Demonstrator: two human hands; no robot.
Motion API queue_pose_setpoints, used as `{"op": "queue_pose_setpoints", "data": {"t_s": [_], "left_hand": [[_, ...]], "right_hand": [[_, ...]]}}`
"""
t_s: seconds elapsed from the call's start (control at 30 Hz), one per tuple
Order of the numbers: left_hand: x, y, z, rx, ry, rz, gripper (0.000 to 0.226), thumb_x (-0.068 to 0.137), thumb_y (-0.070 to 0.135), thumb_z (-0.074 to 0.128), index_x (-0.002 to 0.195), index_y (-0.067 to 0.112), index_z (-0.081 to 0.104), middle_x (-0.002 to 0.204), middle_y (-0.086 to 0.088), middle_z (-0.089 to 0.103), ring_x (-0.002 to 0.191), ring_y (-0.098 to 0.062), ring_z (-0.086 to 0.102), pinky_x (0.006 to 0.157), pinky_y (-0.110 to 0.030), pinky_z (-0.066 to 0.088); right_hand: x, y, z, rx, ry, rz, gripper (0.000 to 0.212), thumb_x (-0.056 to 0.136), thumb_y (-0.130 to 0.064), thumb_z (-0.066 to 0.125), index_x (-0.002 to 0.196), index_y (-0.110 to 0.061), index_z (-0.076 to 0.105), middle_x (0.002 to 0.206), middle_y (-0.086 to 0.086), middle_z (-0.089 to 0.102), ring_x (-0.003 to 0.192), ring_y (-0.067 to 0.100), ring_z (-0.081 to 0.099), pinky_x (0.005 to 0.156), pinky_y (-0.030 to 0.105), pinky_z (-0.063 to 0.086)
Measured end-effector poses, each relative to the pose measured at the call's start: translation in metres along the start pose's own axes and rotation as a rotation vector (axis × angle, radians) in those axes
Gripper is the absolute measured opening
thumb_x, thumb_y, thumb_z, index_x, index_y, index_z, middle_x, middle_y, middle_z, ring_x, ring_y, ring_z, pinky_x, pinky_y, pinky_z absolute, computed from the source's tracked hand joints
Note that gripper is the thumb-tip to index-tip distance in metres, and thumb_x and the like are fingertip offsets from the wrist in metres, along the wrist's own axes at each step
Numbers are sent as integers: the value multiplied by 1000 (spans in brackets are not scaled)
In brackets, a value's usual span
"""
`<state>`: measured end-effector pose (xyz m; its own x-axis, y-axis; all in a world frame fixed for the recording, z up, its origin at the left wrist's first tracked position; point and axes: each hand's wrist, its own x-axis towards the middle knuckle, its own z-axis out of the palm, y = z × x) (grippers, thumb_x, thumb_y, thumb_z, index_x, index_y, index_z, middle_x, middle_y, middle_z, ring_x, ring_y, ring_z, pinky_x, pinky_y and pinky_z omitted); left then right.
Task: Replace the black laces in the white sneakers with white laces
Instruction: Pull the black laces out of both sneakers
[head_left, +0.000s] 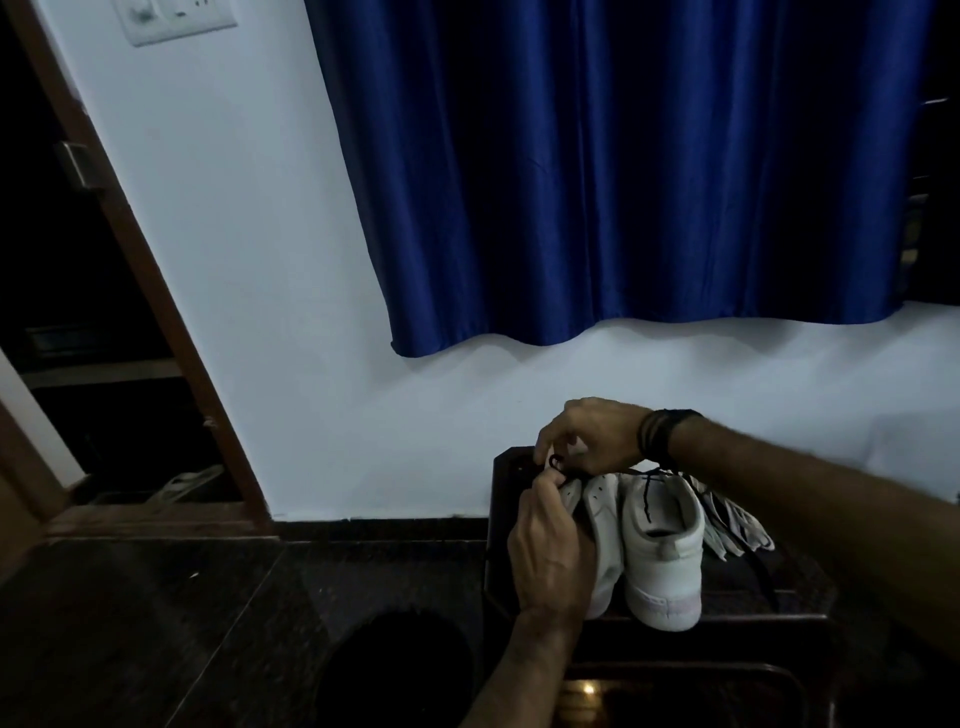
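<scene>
1. Two white leather sneakers (662, 551) stand on a dark wooden stool (753, 587).
2. Left hand (550, 545) grips the left sneaker, largely hiding it.
3. Right hand (592, 441) pinches a thin black lace (557, 461) above it.
4. White laces (737, 525) right of the sneakers look blurred.

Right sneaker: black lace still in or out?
Still in: black lace runs down the right sneaker at its opening.

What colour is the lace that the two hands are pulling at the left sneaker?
Black; the thin lace loop shows best in the head view.

Left hand (550, 551) and right hand (592, 441) meet, fingers (545, 449) curled, pinching.
</scene>
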<state>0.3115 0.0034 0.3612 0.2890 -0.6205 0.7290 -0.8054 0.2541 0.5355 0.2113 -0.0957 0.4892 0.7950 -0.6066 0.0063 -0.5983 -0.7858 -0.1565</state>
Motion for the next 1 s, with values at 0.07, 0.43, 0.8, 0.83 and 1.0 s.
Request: {"op": "queue_pose_setpoints", "data": {"t_s": [0.07,0.43,0.8,0.83,1.0], "left_hand": [[0,3,-1,1,-6,-3,23,87,20,55,110,19,56,92,1,68,79,-20,68,60,-27,51],[-2,0,1,65,-3,46,34,78,8,78,103,18,57,86,0,66,74,-21,67,56,-28,49],[-2,1,0,66,15,11,32,80,5,73,101,21,55,84,2,64,73,-18,65,56,-28,48],[-2,1,-1,64,11,15,30,80,6,73,100,20,55,84,2,64,73,-17,65,56,-28,48],[-2,3,-2,79,26,27,12,90,15,55,101,19,56,85,2,64,74,-18,65,56,-28,48]], "right_hand": [[-1,-5,-6,-115,-57,-114,22,88,-23,65,107,-32,73,96,-10,69,98,12,55,85,29,44],[5,0,36,334,470,506,16,82,-18,54,79,-29,65,94,0,70,88,23,64,76,32,54],[-2,5,-6,-140,-64,-133,38,78,-6,63,100,-33,77,101,-11,72,92,9,60,78,25,49],[-2,6,-7,-118,-60,-125,39,77,-4,63,99,-33,78,99,-10,73,88,9,64,79,29,53],[-4,3,-7,-127,-2,-117,30,83,-5,61,97,-26,78,97,-4,74,88,16,68,78,36,55]]}}
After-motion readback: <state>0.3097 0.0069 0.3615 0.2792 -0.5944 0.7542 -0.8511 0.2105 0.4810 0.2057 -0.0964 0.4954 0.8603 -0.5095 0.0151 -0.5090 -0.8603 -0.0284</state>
